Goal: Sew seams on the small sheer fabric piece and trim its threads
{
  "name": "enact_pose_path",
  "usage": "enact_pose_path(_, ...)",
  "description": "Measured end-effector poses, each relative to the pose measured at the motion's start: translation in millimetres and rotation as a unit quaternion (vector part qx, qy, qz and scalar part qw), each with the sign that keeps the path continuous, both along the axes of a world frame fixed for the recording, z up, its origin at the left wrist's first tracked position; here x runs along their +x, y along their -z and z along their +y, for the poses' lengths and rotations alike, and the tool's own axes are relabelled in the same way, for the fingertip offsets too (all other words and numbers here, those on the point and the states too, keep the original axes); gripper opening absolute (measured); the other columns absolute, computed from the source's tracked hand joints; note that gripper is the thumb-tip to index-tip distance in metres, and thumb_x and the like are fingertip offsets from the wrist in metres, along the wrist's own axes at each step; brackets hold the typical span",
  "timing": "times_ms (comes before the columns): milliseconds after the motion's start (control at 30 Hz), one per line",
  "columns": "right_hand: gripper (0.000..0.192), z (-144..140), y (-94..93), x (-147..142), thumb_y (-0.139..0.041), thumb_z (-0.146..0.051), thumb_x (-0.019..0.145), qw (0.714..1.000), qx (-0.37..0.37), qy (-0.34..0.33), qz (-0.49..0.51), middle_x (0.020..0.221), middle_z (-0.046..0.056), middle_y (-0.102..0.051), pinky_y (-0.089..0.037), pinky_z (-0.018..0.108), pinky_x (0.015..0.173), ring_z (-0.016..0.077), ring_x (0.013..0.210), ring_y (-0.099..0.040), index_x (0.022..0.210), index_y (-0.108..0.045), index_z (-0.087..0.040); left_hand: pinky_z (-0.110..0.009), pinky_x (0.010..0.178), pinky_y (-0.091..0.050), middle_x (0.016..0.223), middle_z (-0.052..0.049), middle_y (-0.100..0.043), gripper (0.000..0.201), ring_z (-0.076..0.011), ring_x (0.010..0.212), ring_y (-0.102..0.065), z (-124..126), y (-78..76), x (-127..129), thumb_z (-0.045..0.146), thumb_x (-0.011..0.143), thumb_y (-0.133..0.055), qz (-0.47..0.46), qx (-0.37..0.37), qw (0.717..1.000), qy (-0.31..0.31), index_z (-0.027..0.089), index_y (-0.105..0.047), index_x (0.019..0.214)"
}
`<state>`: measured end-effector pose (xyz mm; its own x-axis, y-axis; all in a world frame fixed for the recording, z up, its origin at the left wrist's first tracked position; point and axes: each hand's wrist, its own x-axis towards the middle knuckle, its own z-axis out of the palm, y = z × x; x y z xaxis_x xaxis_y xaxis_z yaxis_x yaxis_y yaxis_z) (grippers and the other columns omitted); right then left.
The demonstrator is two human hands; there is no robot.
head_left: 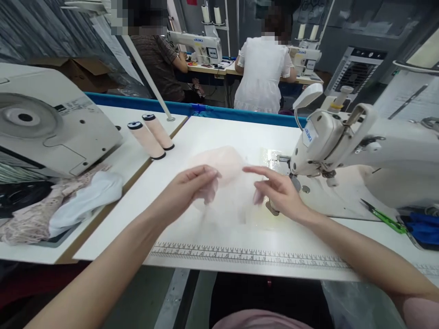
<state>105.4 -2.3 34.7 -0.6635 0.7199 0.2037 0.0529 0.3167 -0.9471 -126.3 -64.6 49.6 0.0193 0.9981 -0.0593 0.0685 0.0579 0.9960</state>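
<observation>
We see both hands over a pale pink piece of fabric [222, 162] that lies flat on the white bench [212, 132], just left of the sewing machine [346, 141]. The left hand [190, 187] has its fingers curled loosely on the fabric's near left edge, and the right hand [277, 189] has its forefinger stretched out and the other fingers bent down at the right edge; motion blur keeps us from telling whether either truly pinches it. Two thread spools [152, 135] stand to the left, well apart, and a printed ruler [247, 256] runs along the bench's near edge.
</observation>
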Motion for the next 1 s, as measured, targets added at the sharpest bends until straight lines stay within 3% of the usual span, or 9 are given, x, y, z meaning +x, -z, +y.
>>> enact_pose_path(67, 0.046, 21, -4.1, -26, -0.041, -0.018, 0.087, 1.0, 0.018, -0.002, 0.013, 0.128, 0.008, -0.06, -0.054, 0.023, 0.062, 0.0053, 0.057, -0.059, 0.132, -0.048, -0.02, -0.021, 0.041, -0.033, 0.062, 0.001, -0.056, 0.023, -0.0071, 0.043, -0.043, 20, -5.8, -14, 0.042, 0.087, -0.058, 0.017, 0.024, 0.997, -0.076, 0.019, -0.064, 0.089)
enact_pose_path(133, 0.059, 46, -5.9, -50, -0.036, -0.009, 0.079, 0.999, 0.042, -0.001, -0.003, 0.137, 0.008, -0.053, -0.053, 0.023, 0.06, 0.0053, 0.055, -0.057, 0.136, -0.044, -0.018, -0.022, 0.039, -0.028, 0.069, 0.0, -0.058, 0.026, -0.0048, 0.04, -0.036, 44, -8.8, -27, 0.042, 0.083, -0.059, 0.053, 0.042, 0.993, -0.1, 0.019, -0.065, 0.094)
enact_pose_path(200, 0.066, 70, -3.4, -69, -0.034, -0.007, 0.072, 0.995, 0.073, 0.038, -0.054, 0.14, 0.006, -0.05, -0.052, 0.023, 0.059, 0.0059, 0.055, -0.056, 0.136, -0.044, -0.019, -0.023, 0.04, -0.023, 0.068, 0.0, -0.056, 0.031, -0.0045, 0.039, -0.029, 68, -6.2, -39, 0.045, 0.083, -0.056, 0.148, 0.046, 0.98, -0.121, 0.019, -0.066, 0.096)
enact_pose_path(300, 0.07, 95, 7.1, -84, -0.035, -0.008, 0.07, 0.988, 0.07, 0.056, -0.124, 0.135, 0.007, -0.055, -0.053, 0.026, 0.062, 0.0089, 0.057, -0.058, 0.138, -0.045, -0.019, -0.023, 0.041, -0.023, 0.066, 0.0, -0.057, 0.034, -0.006, 0.04, -0.031, 94, 7.8, -53, 0.045, 0.08, -0.057, 0.217, 0.043, 0.967, -0.129, 0.019, -0.068, 0.098)
enact_pose_path(433, 0.068, 108, 23.5, -85, -0.036, -0.011, 0.069, 0.981, 0.067, 0.059, -0.17, 0.133, 0.013, -0.056, -0.055, 0.03, 0.061, 0.0132, 0.062, -0.061, 0.136, -0.048, -0.013, -0.026, 0.05, -0.034, 0.065, -0.001, -0.06, 0.032, -0.0133, 0.051, -0.049, 106, 30.1, -62, 0.041, 0.08, -0.056, 0.325, 0.036, 0.936, -0.132, 0.019, -0.07, 0.098)
enact_pose_path(600, 0.065, 111, 35.3, -81, -0.04, -0.009, 0.07, 0.967, 0.107, 0.074, -0.219, 0.138, 0.008, -0.051, -0.055, 0.035, 0.084, 0.0193, 0.094, -0.064, 0.134, -0.05, -0.017, -0.03, 0.064, -0.038, 0.079, -0.003, -0.066, 0.035, -0.0243, 0.08, -0.06, 103, 40.1, -62, 0.04, 0.083, -0.052, 0.486, 0.039, 0.86, -0.151, 0.026, -0.064, 0.114)
enact_pose_path(767, 0.063, 103, 35.5, -74, -0.046, -0.008, 0.074, 0.948, 0.168, 0.087, -0.254, 0.143, 0.009, -0.046, -0.042, 0.046, 0.105, 0.0275, 0.127, -0.047, 0.136, -0.045, -0.017, -0.034, 0.068, -0.04, 0.085, -0.005, -0.068, 0.039, -0.0294, 0.086, -0.062, 100, 38.1, -53, 0.04, 0.089, -0.042, 0.596, 0.033, 0.79, -0.139, 0.027, -0.06, 0.121)
enact_pose_path(900, 0.063, 72, 27.9, -44, -0.044, -0.005, 0.077, 0.939, 0.204, 0.088, -0.262, 0.146, 0.007, -0.043, -0.046, 0.043, 0.1, 0.026, 0.125, -0.05, 0.138, -0.042, -0.02, -0.035, 0.07, -0.041, 0.086, -0.006, -0.068, 0.043, -0.0312, 0.088, -0.061, 99, 26.9, -51, 0.044, 0.091, -0.037, 0.637, 0.042, 0.758, -0.131, 0.023, -0.058, 0.122)
enact_pose_path(1000, 0.058, 35, 23.2, -2, -0.042, -0.006, 0.082, 0.925, 0.269, 0.063, -0.263, 0.147, 0.008, -0.042, -0.053, 0.035, 0.085, 0.0223, 0.115, -0.057, 0.137, -0.043, -0.021, -0.036, 0.073, -0.041, 0.102, -0.009, -0.065, 0.047, -0.0302, 0.092, -0.059, 96, 19.7, -51, 0.043, 0.091, -0.036, 0.629, 0.092, 0.759, -0.138, 0.017, -0.051, 0.127)
